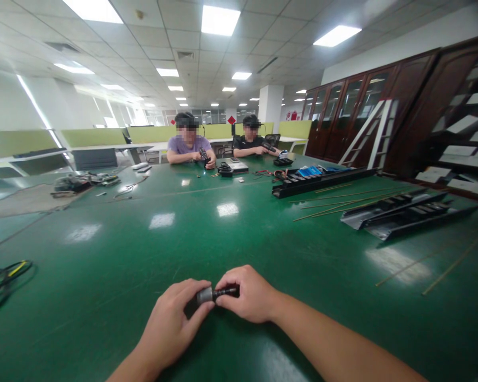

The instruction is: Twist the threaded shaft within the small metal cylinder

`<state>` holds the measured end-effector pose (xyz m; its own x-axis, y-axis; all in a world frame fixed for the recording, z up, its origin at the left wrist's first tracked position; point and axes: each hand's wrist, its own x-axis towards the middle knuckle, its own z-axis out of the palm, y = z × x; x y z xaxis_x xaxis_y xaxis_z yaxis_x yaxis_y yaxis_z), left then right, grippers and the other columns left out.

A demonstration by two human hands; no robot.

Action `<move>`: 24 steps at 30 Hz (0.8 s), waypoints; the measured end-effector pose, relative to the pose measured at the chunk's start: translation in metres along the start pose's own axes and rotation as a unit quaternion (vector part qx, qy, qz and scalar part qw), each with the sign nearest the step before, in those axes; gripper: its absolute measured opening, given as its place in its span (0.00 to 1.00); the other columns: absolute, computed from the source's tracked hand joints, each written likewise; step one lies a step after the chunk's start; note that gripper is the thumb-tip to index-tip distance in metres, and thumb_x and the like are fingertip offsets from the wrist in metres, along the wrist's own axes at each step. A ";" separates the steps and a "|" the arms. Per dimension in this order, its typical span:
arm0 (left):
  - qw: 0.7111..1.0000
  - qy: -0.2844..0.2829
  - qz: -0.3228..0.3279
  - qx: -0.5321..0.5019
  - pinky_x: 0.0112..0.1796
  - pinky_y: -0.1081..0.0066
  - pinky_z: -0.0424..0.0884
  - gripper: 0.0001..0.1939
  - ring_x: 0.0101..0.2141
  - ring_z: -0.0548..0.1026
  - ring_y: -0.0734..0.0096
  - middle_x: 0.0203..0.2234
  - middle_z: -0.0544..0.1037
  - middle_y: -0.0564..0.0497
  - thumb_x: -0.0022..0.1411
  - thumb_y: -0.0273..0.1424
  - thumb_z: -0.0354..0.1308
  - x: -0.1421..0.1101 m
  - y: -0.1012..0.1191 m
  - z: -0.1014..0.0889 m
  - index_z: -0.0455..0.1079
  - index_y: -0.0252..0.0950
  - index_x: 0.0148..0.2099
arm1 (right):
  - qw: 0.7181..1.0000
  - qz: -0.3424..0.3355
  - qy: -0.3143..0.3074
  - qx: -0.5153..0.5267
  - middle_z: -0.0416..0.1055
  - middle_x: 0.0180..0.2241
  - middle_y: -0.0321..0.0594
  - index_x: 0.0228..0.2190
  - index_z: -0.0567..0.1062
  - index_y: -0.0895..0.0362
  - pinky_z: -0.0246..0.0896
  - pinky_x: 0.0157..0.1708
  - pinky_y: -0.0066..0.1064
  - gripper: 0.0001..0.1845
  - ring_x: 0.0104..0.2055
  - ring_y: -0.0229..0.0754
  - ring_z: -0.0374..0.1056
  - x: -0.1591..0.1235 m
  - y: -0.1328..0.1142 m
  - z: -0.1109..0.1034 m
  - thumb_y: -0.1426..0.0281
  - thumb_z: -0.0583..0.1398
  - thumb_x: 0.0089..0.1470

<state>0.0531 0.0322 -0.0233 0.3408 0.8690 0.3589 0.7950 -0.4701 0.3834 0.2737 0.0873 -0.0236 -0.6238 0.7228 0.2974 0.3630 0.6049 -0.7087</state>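
My left hand [171, 318] and my right hand [247, 294] meet just above the green table top [143, 249], close to its near edge. Between their fingertips they hold a small cylindrical connector [213, 294] with a grey metal sleeve on the left and a dark threaded or ribbed part on the right. The left hand grips the metal end, and the right hand pinches the dark end. Fingers hide part of the connector.
A coil of black and yellow cable [3, 281] lies at the left. Black cable-chain channels [406, 215] and thin rods [434, 260] lie at the right. Two seated people [189, 143] work at the far end among tools and small boxes.
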 end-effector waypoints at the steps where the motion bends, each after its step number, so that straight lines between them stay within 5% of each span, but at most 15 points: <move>1: 1.000 0.000 -0.001 0.003 0.47 0.61 0.75 0.15 0.45 0.78 0.58 0.45 0.80 0.47 0.68 0.42 0.56 0.000 0.000 0.000 0.72 0.43 0.53 | 1.000 0.001 -0.001 -0.001 0.77 0.30 0.37 0.36 0.82 0.55 0.62 0.33 0.27 0.09 0.31 0.39 0.71 0.000 0.000 0.000 0.67 0.64 0.52; 24: 1.000 0.012 0.006 0.026 0.46 0.59 0.75 0.15 0.44 0.78 0.57 0.43 0.81 0.48 0.67 0.42 0.56 -0.001 0.000 -0.002 0.73 0.44 0.52 | 1.000 -0.004 -0.002 -0.012 0.78 0.30 0.38 0.36 0.82 0.55 0.62 0.33 0.27 0.09 0.31 0.39 0.71 0.000 0.000 -0.002 0.67 0.65 0.52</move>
<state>0.0517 0.0314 -0.0216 0.3386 0.8592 0.3836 0.8158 -0.4712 0.3353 0.2749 0.0875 -0.0224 -0.6287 0.7171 0.3008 0.3744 0.6182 -0.6911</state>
